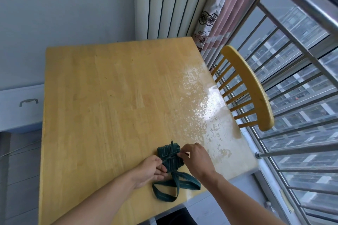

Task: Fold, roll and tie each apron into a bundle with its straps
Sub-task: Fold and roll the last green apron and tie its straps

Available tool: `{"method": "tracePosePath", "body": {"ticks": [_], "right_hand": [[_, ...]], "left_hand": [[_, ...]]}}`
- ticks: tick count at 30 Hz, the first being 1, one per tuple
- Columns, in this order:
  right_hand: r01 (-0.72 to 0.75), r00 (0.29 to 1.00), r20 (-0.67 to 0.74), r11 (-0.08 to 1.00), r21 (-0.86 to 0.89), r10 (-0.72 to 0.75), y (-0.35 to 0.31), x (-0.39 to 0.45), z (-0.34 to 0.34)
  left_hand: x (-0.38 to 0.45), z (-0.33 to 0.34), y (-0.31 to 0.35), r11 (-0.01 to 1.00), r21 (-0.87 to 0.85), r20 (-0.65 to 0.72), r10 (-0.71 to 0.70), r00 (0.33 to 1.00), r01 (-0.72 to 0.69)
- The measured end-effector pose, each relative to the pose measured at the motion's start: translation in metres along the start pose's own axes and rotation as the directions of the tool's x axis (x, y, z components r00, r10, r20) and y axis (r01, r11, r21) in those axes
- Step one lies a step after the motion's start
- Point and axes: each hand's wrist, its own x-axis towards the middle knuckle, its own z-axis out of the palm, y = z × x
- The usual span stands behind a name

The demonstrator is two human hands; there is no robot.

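The apron [170,157] lay rolled on the bench [109,97]; left hand [151,171] and right hand [195,157] each pinched a strap, fingers [181,155] pressed together; knot seemingly unfinished, wide loop [173,188] loose.

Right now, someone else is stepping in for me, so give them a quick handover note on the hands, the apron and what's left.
Left hand: pinching a thin strap at the near side of the rolled green striped apron.
Right hand: pinching the strap at the roll's right side.
Apron sits at the near edge of the wooden table; wide strap loop trails loose toward you.
Done: folded, rolled, strap crossed over.
Left: finish the knot, tidy the loop.
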Motion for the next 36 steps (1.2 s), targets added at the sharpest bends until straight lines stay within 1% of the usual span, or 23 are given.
{"method": "tracePosePath", "body": {"ticks": [1, 3, 6, 9, 10, 12, 14, 15, 16, 17, 19, 21, 22, 24, 26, 29, 32, 35, 36], "right_hand": [[0.013, 1.0, -0.01, 1.0, 0.012, -0.013, -0.003, -0.002, 0.002], [0.024, 1.0, -0.019, 0.999, 0.022, -0.024, -0.008, -0.004, 0.004], [-0.004, 1.0, -0.004, 1.0, 0.026, 0.004, -0.01, -0.003, 0.005], [-0.069, 0.998, 0.008, 0.998, -0.011, 0.069, -0.005, 0.004, -0.001], [-0.069, 0.997, 0.019, 0.996, -0.055, 0.07, -0.003, 0.006, -0.003], [-0.011, 0.998, 0.051, 0.978, -0.207, 0.022, 0.002, 0.008, -0.005], [0.07, 0.996, 0.069, 0.933, -0.352, -0.049, 0.003, 0.009, -0.005], [0.108, 0.993, 0.087, 0.912, -0.396, -0.08, 0.002, 0.01, -0.004], [0.14, 0.989, 0.109, 0.906, -0.4, -0.104, 0.001, 0.011, -0.004], [0.166, 0.984, 0.13, 0.915, -0.368, -0.126, -0.001, 0.013, -0.004], [0.151, 0.982, 0.139, 0.969, -0.198, -0.124, -0.007, 0.015, -0.005], [0.064, 0.99, 0.129, 0.998, -0.006, -0.063, -0.015, 0.015, -0.006], [0.013, 0.993, 0.114, 0.999, 0.051, -0.019, -0.018, 0.014, -0.004], [-0.146, 0.987, 0.094, 0.97, 0.194, 0.13, -0.023, 0.013, 0.003], [-0.325, 0.946, 0.113, 0.871, 0.369, 0.305, -0.021, 0.015, 0.009], [-0.482, 0.868, 0.154, 0.723, 0.495, 0.473, -0.01, 0.023, 0.02], [-0.563, 0.799, 0.195, 0.595, 0.573, 0.568, -0.003, 0.026, 0.03], [-0.596, 0.748, 0.248, 0.459, 0.659, 0.616, 0.001, 0.029, 0.037], [-0.602, 0.735, 0.258, 0.428, 0.674, 0.626, 0.003, 0.031, 0.041]], "left_hand": [[0.0, 0.0, -0.002, 1.0, -0.025, -0.013, 0.0, 1.0, -0.001], [0.001, 0.002, 0.001, 1.0, -0.017, -0.049, 0.011, 0.999, -0.012], [0.003, 0.007, 0.004, 0.99, 0.128, -0.079, 0.064, 0.995, -0.053], [0.003, 0.006, 0.006, 0.954, 0.281, -0.072, 0.135, 0.988, -0.11], [0.003, 0.005, 0.007, 0.926, 0.351, -0.059, 0.167, 0.984, -0.136], [0.005, 0.0, 0.007, 0.864, 0.471, -0.025, 0.215, 0.976, -0.178], [0.008, -0.005, 0.007, 0.83, 0.522, -0.006, 0.236, 0.972, -0.198], [0.01, -0.007, 0.005, 0.823, 0.534, -0.012, 0.237, 0.971, -0.194], [0.011, -0.01, 0.004, 0.819, 0.541, -0.02, 0.241, 0.97, -0.192], [0.012, -0.011, 0.003, 0.815, 0.547, -0.023, 0.243, 0.97, -0.191], [0.014, -0.013, 0.001, 0.818, 0.542, -0.034, 0.248, 0.968, -0.19], [0.013, -0.012, 0.001, 0.834, 0.516, -0.06, 0.259, 0.964, -0.192], [0.012, -0.01, 0.001, 0.845, 0.497, -0.081, 0.273, 0.959, -0.198], [0.009, -0.003, 0.0, 0.848, 0.487, -0.123, 0.303, 0.945, -0.209], [0.007, 0.002, -0.002, 0.841, 0.497, -0.126, 0.315, 0.941, -0.215], [0.006, 0.001, -0.003, 0.844, 0.477, -0.043, 0.302, 0.952, -0.246], [0.008, -0.002, -0.003, 0.847, 0.462, 0.023, 0.284, 0.959, -0.262], [0.011, -0.001, -0.008, 0.858, 0.448, 0.029, 0.269, 0.963, -0.253], [0.014, -0.002, -0.009, 0.863, 0.44, 0.026, 0.265, 0.964, -0.249]]}}
